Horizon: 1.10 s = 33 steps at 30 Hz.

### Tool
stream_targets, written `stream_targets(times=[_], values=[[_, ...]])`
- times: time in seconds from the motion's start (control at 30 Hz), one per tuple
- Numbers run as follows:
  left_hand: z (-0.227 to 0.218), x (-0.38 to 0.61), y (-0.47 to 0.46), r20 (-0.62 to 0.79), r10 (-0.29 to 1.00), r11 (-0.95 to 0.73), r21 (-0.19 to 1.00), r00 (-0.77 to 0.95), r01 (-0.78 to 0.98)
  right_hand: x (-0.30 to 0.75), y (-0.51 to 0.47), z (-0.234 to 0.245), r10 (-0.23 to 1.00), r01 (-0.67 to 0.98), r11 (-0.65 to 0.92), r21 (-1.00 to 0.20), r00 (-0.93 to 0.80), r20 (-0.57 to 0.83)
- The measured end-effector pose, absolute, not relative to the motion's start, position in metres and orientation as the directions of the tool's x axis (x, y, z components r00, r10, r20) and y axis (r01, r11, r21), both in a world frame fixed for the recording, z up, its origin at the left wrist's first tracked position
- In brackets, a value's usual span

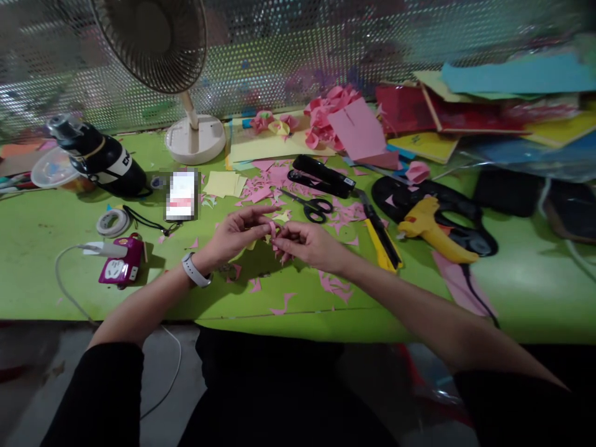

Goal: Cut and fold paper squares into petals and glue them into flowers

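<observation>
Pink paper piece [273,229] at frame centre, between left hand [239,234] and right hand [310,243].
Right: fingertips pinched on the piece. Left: thumb against it, can't tell if that grip is closed. Black scissors [306,202] just above right hand; yellow glue gun [436,236] right of centre.

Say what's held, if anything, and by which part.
A small pink paper piece, in the fingers of left hand and right hand; exact grip spot unclear.

Single head-worn view, from above the near edge of the green table [41,248], facing forward and down, near the left hand [235,236] and right hand [310,245], perforated screen [288,56] beyond the far edge
</observation>
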<state>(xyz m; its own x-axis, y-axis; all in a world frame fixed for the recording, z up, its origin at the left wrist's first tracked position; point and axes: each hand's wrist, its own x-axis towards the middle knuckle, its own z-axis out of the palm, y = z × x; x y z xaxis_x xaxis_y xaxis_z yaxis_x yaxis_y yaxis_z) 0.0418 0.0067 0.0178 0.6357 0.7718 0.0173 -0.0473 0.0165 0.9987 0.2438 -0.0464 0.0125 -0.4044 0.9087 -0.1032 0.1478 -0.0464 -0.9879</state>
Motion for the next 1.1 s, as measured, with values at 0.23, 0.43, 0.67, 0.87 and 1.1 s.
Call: stream_targets(times=[0.23,0.43,0.67,0.87,1.1], values=[[0.016,0.041,0.006,0.031,0.775,0.03,0.996,0.631,-0.086,0.244,-0.048,0.016,0.897,0.212,0.018,-0.977,-0.436,-0.078],[0.025,0.035,0.011,0.021,0.723,-0.019,1.0,0.691,-0.011,0.283,-0.024,0.02,0.993,0.303,0.117,-0.946,-0.067,0.101],[0.038,0.028,0.01,0.09,0.68,-0.152,0.988,0.728,0.02,0.287,-0.025,0.031,0.986,0.341,0.163,-0.926,-0.078,0.145],[0.029,0.033,-0.004,0.058,0.536,-0.193,0.98,0.842,0.055,0.244,-0.062,0.033,0.861,0.633,0.485,-0.603,-0.465,0.205],[0.032,0.033,-0.007,0.041,0.443,-0.145,0.989,0.896,0.027,0.241,-0.064,0.027,0.784,0.536,0.57,-0.623,-0.581,0.217]])
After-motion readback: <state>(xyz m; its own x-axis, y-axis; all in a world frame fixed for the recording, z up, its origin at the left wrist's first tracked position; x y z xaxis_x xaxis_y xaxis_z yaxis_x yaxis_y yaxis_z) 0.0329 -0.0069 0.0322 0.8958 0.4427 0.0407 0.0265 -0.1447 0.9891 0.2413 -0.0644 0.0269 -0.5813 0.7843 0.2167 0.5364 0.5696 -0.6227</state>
